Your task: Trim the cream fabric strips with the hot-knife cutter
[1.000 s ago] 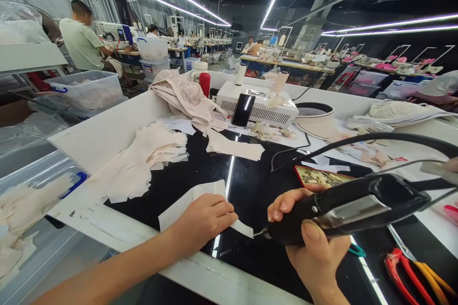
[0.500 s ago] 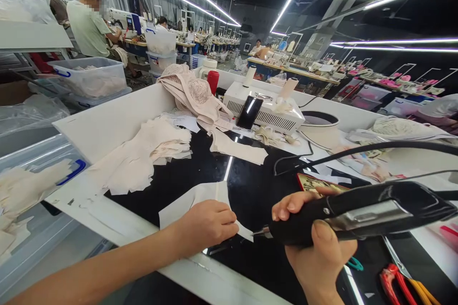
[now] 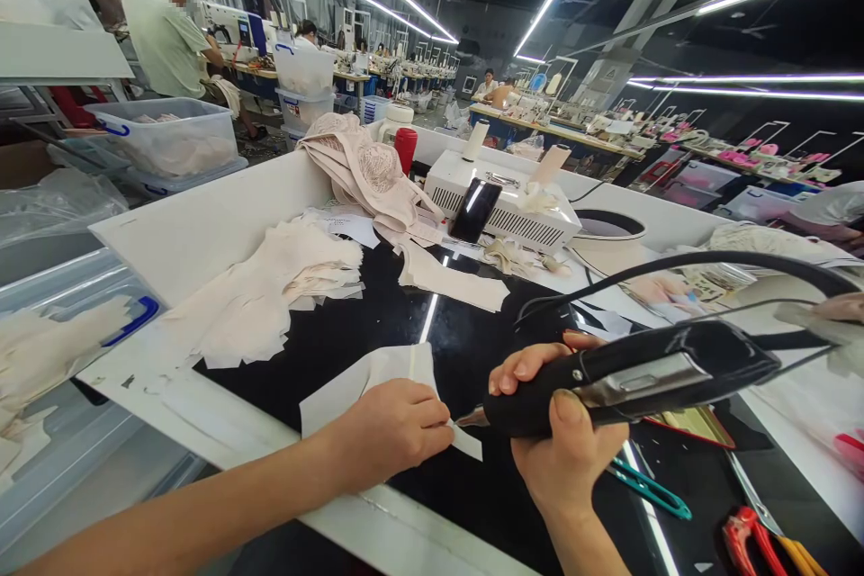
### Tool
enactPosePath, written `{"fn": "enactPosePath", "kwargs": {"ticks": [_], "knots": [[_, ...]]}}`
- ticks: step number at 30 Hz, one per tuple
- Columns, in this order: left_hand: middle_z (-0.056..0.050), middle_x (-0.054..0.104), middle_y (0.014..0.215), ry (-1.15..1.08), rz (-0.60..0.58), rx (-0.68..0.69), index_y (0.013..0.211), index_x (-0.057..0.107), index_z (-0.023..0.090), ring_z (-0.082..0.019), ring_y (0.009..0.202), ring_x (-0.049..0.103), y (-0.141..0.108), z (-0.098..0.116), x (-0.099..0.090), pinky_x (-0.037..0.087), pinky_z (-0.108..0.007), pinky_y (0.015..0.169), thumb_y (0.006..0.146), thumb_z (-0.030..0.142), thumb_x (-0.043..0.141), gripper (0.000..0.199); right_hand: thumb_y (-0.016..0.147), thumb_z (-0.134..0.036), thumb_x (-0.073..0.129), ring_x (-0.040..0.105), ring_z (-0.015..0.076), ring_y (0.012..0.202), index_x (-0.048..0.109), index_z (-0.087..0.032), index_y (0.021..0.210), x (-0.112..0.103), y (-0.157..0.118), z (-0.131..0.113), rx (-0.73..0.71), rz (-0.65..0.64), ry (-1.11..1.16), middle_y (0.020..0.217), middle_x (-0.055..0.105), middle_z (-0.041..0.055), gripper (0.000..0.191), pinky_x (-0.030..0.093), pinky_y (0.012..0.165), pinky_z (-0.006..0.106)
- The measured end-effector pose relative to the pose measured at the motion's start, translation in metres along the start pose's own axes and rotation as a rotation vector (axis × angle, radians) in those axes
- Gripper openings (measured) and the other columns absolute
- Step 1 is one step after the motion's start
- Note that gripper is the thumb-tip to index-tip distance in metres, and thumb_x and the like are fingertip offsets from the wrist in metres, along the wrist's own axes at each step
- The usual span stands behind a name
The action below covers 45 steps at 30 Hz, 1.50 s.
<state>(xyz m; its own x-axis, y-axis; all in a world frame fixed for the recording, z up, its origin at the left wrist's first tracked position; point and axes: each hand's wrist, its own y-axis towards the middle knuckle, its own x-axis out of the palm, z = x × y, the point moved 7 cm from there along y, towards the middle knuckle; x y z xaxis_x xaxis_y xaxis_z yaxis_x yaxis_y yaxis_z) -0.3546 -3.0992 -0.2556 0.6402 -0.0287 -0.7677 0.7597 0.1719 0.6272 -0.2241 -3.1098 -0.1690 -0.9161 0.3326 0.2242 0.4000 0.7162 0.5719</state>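
Observation:
My left hand is closed in a pinch on a pale fabric piece that lies on the black glossy tabletop. Part of the piece is hidden under the fingers, and a narrow strip sticks out to their right. My right hand is wrapped around a black corded handheld cutter, thumb along its side. Its thin metal tip points left and sits at the edge of the strip, close to my left fingertips. Beyond my hands lies another cut fabric piece.
A stack of fabric pieces lies left, with beige bras behind. At the back are a white vented box, a phone and a red-topped bottle. Red-handled scissors and a teal tool lie right. The cutter's cable arches above.
My right hand and the cutter have moved left, bringing the tip along the strip towards my left fingers. My left hand has hardly moved. More of the teal tool now shows.

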Motion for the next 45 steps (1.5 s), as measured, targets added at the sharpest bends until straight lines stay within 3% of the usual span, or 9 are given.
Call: {"fn": "enactPosePath", "kwargs": {"ticks": [14,27,37,45], "knots": [[-0.002,0.068,0.089,-0.027,0.004,-0.035,0.098,0.065,0.019,-0.016,0.087,0.066,-0.001,-0.002,0.001,0.054,-0.028,0.083,0.105,0.005,0.05,0.022,0.083,-0.041,0.085,0.06,0.0155,0.058,0.062,-0.026,0.113,-0.016,0.0,-0.014,-0.009,0.034,-0.028,0.074,0.066,-0.0045,0.04,0.057,0.05,0.03],[-0.003,0.074,0.098,-0.113,-0.042,-0.055,0.11,0.068,0.016,-0.018,0.097,0.07,0.001,-0.004,-0.005,0.056,-0.031,0.088,0.105,0.004,0.05,0.022,0.086,-0.039,0.083,0.061,0.0141,0.058,0.062,-0.026,0.115,-0.004,-0.005,-0.017,-0.014,0.0,0.04,0.075,0.066,-0.0045,0.037,0.056,0.05,0.028],[-0.003,0.074,0.094,-0.111,-0.015,-0.054,0.114,0.07,0.016,-0.018,0.093,0.07,0.002,-0.004,-0.004,0.057,-0.031,0.086,0.107,0.009,0.053,0.02,0.09,-0.039,0.081,0.064,0.0141,0.059,0.062,-0.028,0.117,0.0,-0.01,-0.008,0.016,-0.035,0.032,0.078,0.067,-0.0049,0.035,0.058,0.054,0.029],[-0.003,0.074,0.098,-0.091,-0.022,-0.04,0.103,0.068,0.015,-0.018,0.095,0.069,0.001,-0.003,-0.005,0.058,-0.032,0.087,0.102,-0.002,0.048,0.026,0.084,-0.042,0.084,0.061,0.0154,0.057,0.062,-0.027,0.113,-0.013,-0.008,-0.02,-0.009,0.034,-0.011,0.075,0.066,-0.0046,0.039,0.057,0.049,0.029]]}}
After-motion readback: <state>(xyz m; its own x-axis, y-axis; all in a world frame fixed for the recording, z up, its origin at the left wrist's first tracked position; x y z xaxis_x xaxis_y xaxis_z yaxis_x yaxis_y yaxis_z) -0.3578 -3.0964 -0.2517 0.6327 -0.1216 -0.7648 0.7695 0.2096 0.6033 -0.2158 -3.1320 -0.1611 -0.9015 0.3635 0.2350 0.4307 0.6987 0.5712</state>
